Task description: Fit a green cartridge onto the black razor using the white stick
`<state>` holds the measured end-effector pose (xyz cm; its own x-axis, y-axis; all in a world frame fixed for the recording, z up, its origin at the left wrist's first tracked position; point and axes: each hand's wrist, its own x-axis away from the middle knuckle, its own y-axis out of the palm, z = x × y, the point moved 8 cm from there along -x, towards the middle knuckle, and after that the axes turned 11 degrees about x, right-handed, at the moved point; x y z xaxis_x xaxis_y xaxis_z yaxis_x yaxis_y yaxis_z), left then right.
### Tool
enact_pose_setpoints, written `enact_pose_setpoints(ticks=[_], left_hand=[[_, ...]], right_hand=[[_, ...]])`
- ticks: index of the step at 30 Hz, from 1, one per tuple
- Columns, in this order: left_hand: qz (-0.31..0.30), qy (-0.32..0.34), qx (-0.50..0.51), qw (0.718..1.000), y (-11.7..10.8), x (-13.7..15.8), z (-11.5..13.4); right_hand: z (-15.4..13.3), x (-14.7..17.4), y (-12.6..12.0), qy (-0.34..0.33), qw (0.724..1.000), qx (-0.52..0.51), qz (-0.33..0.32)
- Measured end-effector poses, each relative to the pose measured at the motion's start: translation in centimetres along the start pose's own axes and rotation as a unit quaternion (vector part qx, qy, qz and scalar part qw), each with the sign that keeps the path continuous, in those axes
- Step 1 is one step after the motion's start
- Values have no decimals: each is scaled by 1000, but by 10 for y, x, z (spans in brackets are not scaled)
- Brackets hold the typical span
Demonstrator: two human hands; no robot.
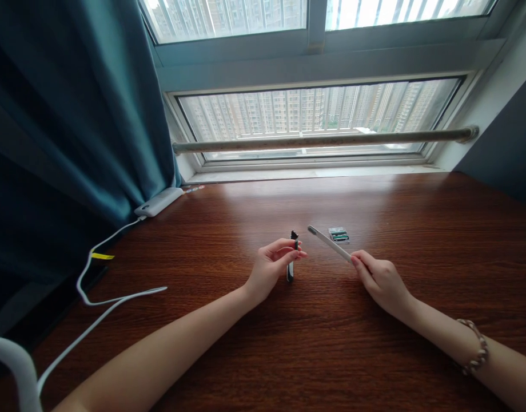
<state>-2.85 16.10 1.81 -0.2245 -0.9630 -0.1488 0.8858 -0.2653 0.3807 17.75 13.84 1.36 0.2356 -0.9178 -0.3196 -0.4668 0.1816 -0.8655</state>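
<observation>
My left hand (pixel 275 264) is closed in a pinch at the middle of the table. A slim black-and-white tool (pixel 290 271) with a jagged dark top runs up past its fingertips, partly hidden by them. To the right, my right hand (pixel 381 280) grips the handle end of a white toothbrush (pixel 334 245). The brush slants up and to the left, its dark-bristled head toward the left hand, and does not touch it. Just behind the brush, a small clear pack (pixel 339 235) with green and black strips lies on the table.
The brown wooden table (pixel 395 212) reaches back to a window with a metal rail (pixel 323 141). At the left, a white power strip (pixel 160 201) rests beside a blue curtain (pixel 130 103). Its white cable (pixel 83 289) loops along the left side, near a yellow tag (pixel 103 256).
</observation>
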Motion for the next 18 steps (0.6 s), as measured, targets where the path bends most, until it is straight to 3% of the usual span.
enact_pose_setpoints(ticks=[4,9,18], left_hand=[[14,-8,-15,1000,-5,-1,-2],[22,-18,-3,1000,-8,-1,-6],[-2,-35,42,998,4,2,-6]], right_hand=[[0,1,-1,29,999,-40,5],[-16,5,2,-25,999,-45,-12],[-30,14,11,-53,995,56,-67]])
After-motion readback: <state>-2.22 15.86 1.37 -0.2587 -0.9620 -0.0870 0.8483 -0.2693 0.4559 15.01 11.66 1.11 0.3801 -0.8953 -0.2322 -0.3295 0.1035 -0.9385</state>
